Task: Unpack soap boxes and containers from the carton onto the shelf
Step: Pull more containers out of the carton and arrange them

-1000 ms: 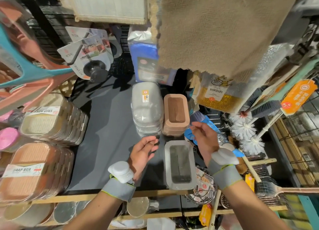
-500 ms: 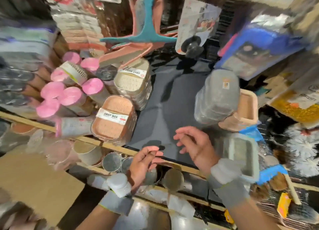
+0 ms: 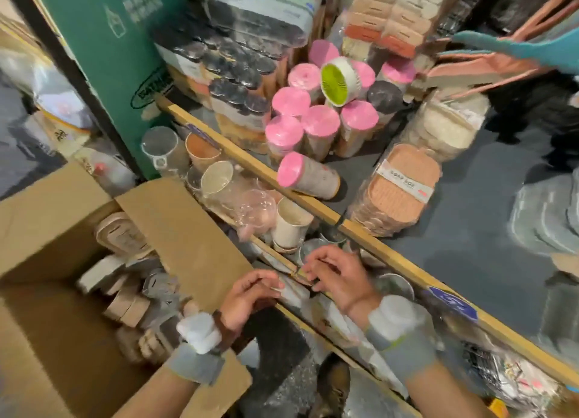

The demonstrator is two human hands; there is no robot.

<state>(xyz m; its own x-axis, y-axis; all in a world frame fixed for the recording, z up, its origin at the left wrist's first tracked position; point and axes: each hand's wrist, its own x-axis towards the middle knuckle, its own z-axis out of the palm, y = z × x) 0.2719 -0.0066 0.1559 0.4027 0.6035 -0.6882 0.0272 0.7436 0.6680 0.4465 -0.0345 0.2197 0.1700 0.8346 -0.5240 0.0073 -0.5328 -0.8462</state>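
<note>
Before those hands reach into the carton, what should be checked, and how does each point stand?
1. Left hand free: ok, holds nothing.
2. Right hand free: ok, holds nothing.
3. Carton flaps open: ok.
4. Soap boxes left inside: ok, several show.
5. Bare room on the shelf: ok, right of the soap box stack.
6. Pink-lidded container upright: not ok, it lies on its side by the shelf's edge.

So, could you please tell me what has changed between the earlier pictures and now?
The view swung left and down from the shelf towards the open carton. The left hand and right hand dropped from over the shelf to below its front rail, beside the carton's flap. Each grip is empty, with nothing taken or released. The soap box stack and pink-lidded jars stayed put.
</note>
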